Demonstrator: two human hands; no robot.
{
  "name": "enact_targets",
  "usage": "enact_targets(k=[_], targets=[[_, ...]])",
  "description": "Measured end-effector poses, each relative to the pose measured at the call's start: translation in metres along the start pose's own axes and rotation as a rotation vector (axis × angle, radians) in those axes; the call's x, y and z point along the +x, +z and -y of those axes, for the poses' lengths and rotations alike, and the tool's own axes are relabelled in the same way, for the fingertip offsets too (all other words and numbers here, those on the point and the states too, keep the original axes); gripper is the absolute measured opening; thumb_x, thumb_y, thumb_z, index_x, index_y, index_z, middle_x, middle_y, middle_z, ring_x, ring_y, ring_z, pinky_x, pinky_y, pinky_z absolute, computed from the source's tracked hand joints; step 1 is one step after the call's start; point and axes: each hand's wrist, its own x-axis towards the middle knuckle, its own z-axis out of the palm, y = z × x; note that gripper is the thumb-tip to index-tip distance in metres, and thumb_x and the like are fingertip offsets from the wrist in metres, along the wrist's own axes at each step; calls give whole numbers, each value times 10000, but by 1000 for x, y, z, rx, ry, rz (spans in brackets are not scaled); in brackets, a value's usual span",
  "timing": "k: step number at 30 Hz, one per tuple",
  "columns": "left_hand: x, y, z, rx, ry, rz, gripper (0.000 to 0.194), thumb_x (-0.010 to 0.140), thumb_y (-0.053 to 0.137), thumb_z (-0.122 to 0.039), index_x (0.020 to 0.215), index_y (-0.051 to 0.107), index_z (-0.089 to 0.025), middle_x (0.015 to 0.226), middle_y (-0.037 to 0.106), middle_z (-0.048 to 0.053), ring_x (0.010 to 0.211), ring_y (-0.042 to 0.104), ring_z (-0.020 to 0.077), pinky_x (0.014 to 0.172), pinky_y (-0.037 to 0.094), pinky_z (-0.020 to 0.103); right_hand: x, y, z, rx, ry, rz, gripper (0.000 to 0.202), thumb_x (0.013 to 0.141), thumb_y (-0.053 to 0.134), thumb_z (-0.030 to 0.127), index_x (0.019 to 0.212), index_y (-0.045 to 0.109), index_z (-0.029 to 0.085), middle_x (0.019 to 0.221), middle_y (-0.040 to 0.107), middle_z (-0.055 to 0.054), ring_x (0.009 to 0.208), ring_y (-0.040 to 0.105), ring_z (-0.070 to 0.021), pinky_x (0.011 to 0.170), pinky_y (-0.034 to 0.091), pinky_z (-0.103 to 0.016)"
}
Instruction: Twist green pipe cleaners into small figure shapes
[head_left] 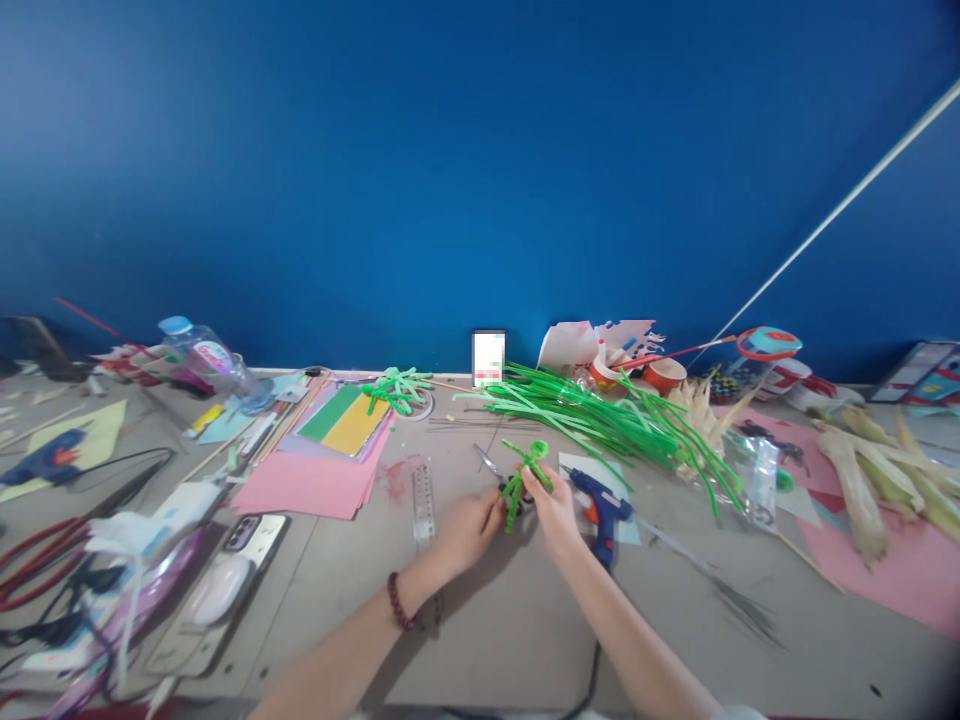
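A small green pipe-cleaner figure [535,452] with a round loop on top and several limbs is held up over the middle of the table. My right hand [553,510] grips it from the right side, fingers closed around its body. From the left, my left hand [466,530] pinches at one of its lower limbs; the exact contact is small and blurred. Scissors [487,459] lie just behind my hands, their handles mostly hidden. To the right of my right hand rests a blue glue gun [606,515] on pale paper.
Long green pipe cleaners [600,415] are heaped behind. Another green pipe-cleaner piece [401,388] tops coloured sheets [307,485] at left. A clear ruler [424,500] lies beside my left hand. A phone [225,590], a bottle [206,355] and corn husks [862,480] lie farther out.
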Motion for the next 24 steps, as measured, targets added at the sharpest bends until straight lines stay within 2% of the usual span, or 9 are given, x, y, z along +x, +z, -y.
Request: enact_targets(k=[3, 5, 13, 19, 24], targets=[[-2, 1, -4, 110, 86, 87, 388, 931, 284, -361, 733, 576, -200, 662, 621, 38, 628, 556, 172, 644, 352, 267, 4, -3, -3, 67, -15, -13, 311, 660, 722, 462, 753, 678, 168, 609, 535, 17, 573, 446, -112, 546, 357, -228], [-3, 0, -7, 90, 101, 117, 417, 943, 246, -358, 726, 562, -194, 666, 623, 39, 640, 569, 167, 652, 365, 265, 6, -4, -3, 114, -11, -15, 303, 657, 728, 454, 759, 676, 173, 619, 541, 18, 573, 452, -110, 544, 354, -228], [0, -2, -14, -110, 71, 110, 423, 924, 311, -378, 621, 529, -178, 616, 554, 22, 623, 510, 154, 636, 359, 266, 8, -3, 10, 326, 101, -54, 323, 539, 803, 418, 705, 680, 170, 606, 575, 14, 558, 512, -123, 542, 402, -250], [2, 1, -9, -179, 62, 99, 426, 898, 363, -430, 581, 472, -168, 569, 456, -9, 591, 436, 131, 587, 315, 254, 13, -7, 11, 310, 118, -79, 353, 529, 794, 461, 707, 684, 177, 587, 586, 15, 535, 514, -124, 525, 400, -249], [2, 1, -7, -200, 55, 123, 418, 886, 387, -436, 573, 460, -168, 548, 429, -18, 568, 409, 120, 562, 291, 249, 16, -8, 10, 288, 150, -42, 392, 531, 789, 485, 737, 677, 170, 575, 586, 11, 493, 496, -122, 463, 362, -240]])
